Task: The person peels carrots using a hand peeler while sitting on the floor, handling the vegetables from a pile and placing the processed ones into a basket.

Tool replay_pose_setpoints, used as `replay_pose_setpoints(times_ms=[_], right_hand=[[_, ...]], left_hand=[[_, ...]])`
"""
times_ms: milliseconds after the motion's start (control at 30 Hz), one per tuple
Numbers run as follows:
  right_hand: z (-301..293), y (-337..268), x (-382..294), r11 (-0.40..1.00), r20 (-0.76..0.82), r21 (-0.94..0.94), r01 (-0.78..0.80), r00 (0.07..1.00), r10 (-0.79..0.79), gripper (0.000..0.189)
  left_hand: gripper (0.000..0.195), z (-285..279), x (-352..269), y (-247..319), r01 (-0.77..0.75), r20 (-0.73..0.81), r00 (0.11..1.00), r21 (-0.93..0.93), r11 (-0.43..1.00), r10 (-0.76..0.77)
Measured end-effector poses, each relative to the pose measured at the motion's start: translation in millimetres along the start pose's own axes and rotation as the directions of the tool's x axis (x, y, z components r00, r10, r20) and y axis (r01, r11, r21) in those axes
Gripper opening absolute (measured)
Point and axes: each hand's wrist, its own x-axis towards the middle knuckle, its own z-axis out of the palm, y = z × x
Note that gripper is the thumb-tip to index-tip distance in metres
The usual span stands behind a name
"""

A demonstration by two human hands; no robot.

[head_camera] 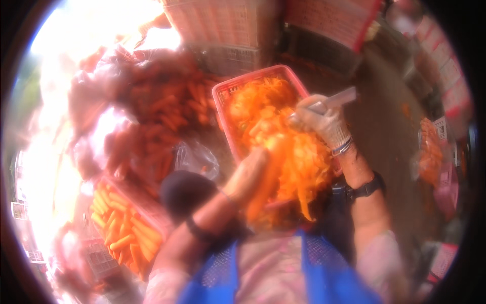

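My left hand [246, 175], bare and blurred by motion, grips a carrot [262, 193] that slants over the near part of a pink plastic crate [224, 119]. Heaped in that crate are orange carrot peelings [265, 114], and one strip hangs over its near side. My right hand [322, 119] wears a whitish knitted glove and is closed around a hand tool [343, 97] with a flat grey end. The tool's other end is too blurred to tell its kind. This hand is above the peelings at the crate's right side, apart from the carrot.
Peeled-looking carrots [127, 230] fill another crate at my lower left. A large pile of carrots [155, 129] lies left of the peelings, with a clear plastic bag [197, 161] beside it. Stacked crates [220, 26] stand ahead. More carrots [430, 152] are at the far right.
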Motion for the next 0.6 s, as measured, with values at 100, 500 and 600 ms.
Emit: replay_pose_setpoints(times_ms=[100,500,600], right_hand=[[-21,5,8,0.999,-0.171,-0.040,-0.023,0.985,0.016,0.019],[16,0,-18,0.974,0.316,0.062,-0.218,0.930,0.188,0.021],[-9,14,8,0.993,-0.073,-0.072,-0.093,0.994,0.087,0.025]], left_hand=[[0.051,-2,-10,18,0.224,-0.005,0.968,-0.436,0.872,-0.251],[0.040,-2,13,-30,-0.258,-0.048,0.955,0.345,0.902,0.291],[0.042,11,-10,14,-0.021,-0.028,0.999,-0.029,0.999,0.020]])
